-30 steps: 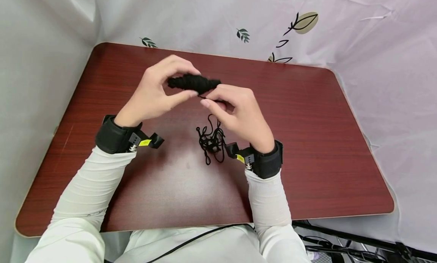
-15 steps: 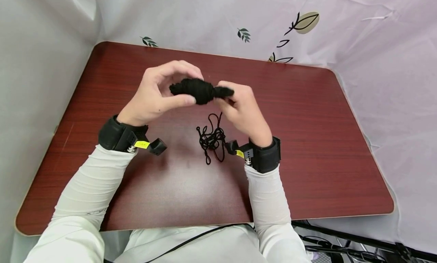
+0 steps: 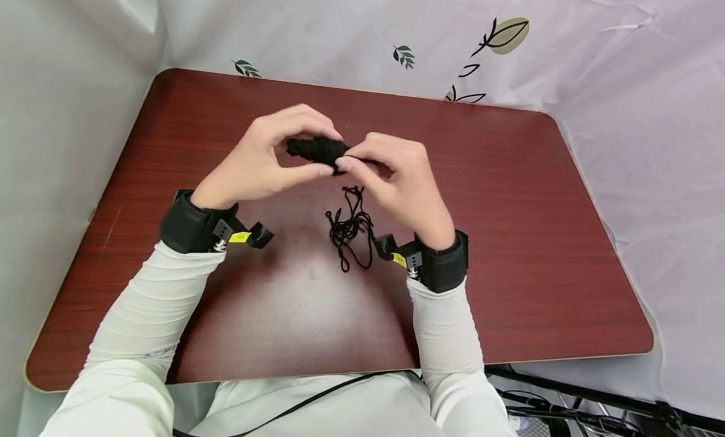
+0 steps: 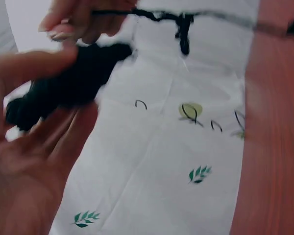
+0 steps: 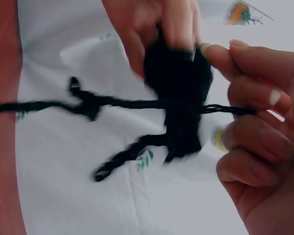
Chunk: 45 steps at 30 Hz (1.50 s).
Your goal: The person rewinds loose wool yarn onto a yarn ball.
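Observation:
Above the table, my left hand holds a bundle of wound black cord between thumb and fingers. My right hand is at the bundle's right end, its thumb and index fingertip close together there. Its other fingers curl round a strand of black cord in the right wrist view, with a small knot and a short stub along it. Another short cord end sticks out from the bundle. In the left wrist view the bundle is blurred, crossing in front of the palm.
A loose tangle of black cord lies on the reddish-brown table below my hands. White cloth with leaf prints hangs behind and at the sides. Black cables lie beyond the front right edge.
The bundle has tilted and turned between my hands. My right thumb and index finger have come back to its right end after swinging behind it. The tangle's upper loops have shifted slightly.

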Available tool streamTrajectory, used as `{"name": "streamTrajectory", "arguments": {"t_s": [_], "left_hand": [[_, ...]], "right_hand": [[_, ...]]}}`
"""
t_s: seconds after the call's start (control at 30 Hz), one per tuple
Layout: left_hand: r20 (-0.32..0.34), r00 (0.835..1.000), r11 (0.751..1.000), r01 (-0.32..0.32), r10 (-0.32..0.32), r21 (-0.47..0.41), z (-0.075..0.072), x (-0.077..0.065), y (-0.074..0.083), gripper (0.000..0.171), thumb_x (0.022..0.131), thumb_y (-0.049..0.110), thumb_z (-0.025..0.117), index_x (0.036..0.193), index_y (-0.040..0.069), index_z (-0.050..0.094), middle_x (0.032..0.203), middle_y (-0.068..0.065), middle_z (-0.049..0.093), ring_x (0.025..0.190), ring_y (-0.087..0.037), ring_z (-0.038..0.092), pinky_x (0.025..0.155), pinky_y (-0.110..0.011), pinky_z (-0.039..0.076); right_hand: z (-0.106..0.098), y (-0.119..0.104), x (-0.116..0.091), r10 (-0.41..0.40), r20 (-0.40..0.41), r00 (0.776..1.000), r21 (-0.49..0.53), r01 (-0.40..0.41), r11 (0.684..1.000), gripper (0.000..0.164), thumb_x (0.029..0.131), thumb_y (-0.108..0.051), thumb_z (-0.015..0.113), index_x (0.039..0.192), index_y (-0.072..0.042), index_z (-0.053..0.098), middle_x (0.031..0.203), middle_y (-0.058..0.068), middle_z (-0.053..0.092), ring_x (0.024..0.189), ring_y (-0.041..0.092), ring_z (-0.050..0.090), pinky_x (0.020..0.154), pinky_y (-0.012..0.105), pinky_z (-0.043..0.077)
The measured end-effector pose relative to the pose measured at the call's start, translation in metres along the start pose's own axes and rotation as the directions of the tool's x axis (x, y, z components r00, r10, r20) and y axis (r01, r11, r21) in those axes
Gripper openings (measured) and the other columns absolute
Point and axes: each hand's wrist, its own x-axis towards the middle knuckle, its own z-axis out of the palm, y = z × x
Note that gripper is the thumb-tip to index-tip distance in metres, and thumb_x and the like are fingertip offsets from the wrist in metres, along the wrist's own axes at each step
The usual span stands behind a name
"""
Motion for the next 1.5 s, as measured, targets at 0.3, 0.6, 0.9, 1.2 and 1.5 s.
{"name": "streamTrajectory", "arguments": {"t_s": [0.3, 0.6, 0.9, 1.2, 1.5], "left_hand": [[0.184, 0.982, 0.924, 0.106, -0.039, -0.367, -0.006, -0.005, -0.001, 0.038, 0.075, -0.013, 0.073, 0.109, 0.002, 0.066, 0.109, -0.011, 0.064, 0.097, -0.026, 0.060, 0.067, -0.031, 0.058], [-0.163, 0.985, 0.893, -0.022, -0.057, -0.449, 0.005, -0.001, 0.009, 0.031, 0.076, -0.005, 0.077, 0.104, -0.006, 0.066, 0.106, -0.012, 0.065, 0.097, -0.026, 0.060, 0.082, -0.027, 0.052], [-0.257, 0.967, 1.000, 0.003, -0.002, 0.004, 0.005, 0.002, 0.018, 0.033, 0.075, -0.007, 0.077, 0.107, -0.005, 0.066, 0.106, -0.006, 0.063, 0.091, -0.011, 0.058, 0.070, -0.019, 0.045], [0.191, 0.981, 0.971, 0.061, -0.016, -0.231, -0.006, -0.004, 0.006, 0.037, 0.075, -0.007, 0.077, 0.108, 0.007, 0.067, 0.107, -0.004, 0.065, 0.092, -0.018, 0.061, 0.067, -0.025, 0.054], [-0.246, 0.965, 0.907, -0.024, -0.089, -0.420, 0.004, -0.002, 0.013, 0.033, 0.075, -0.007, 0.077, 0.106, -0.004, 0.066, 0.107, -0.011, 0.065, 0.095, -0.025, 0.062, 0.081, -0.025, 0.054]], "right_hand": [[-0.010, 0.006, -0.001, -0.030, -0.032, 0.999, 0.125, 0.034, 0.992, 0.004, 0.084, -0.001, 0.072, 0.083, -0.003, 0.074, 0.064, -0.001, 0.052, 0.058, 0.006, 0.038, 0.053, 0.023, 0.031], [0.002, 0.012, 0.000, -0.011, 0.026, 1.000, 0.051, 0.010, 0.999, 0.007, 0.087, 0.001, 0.067, 0.083, -0.001, 0.073, 0.068, 0.005, 0.060, 0.062, 0.006, 0.044, 0.059, 0.022, 0.037], [0.007, 0.001, 0.002, -0.027, 0.036, 0.999, 0.039, 0.025, 0.999, 0.008, 0.089, -0.008, 0.069, 0.083, -0.005, 0.073, 0.068, 0.000, 0.056, 0.059, 0.005, 0.041, 0.056, 0.020, 0.033], [-0.011, 0.008, -0.003, 0.032, -0.068, 0.997, 0.083, -0.026, 0.996, 0.008, 0.087, -0.004, 0.070, 0.081, -0.005, 0.074, 0.061, -0.001, 0.047, 0.057, 0.008, 0.036, 0.053, 0.024, 0.028], [0.012, 0.012, -0.001, 0.019, 0.095, 0.995, 0.030, -0.022, 0.999, 0.013, 0.092, -0.003, 0.062, 0.088, -0.005, 0.074, 0.068, 0.001, 0.056, 0.062, 0.006, 0.043, 0.060, 0.024, 0.036]]}}
